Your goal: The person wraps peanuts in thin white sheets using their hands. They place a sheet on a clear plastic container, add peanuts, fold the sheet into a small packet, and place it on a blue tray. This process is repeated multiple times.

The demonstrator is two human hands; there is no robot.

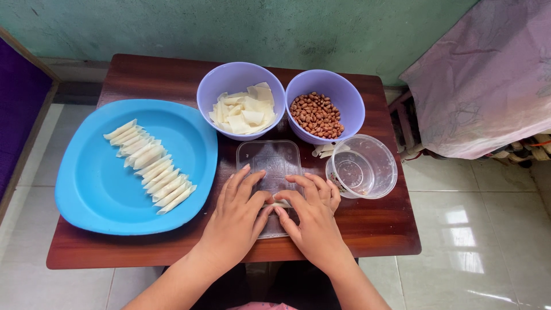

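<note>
Wrapper (281, 203) mostly under fingers (259, 202)

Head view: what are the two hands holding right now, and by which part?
Both the left hand and right hand pinch a small pale wrapper piece between their fingers, over the clear plastic lid; which part cannot be told.

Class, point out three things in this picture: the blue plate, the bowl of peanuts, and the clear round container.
Blue plate (92, 189), head view, bare left part of its surface.
Bowl of peanuts (350, 97), head view, inner right wall.
Clear round container (379, 155), head view, inner right wall.
</note>
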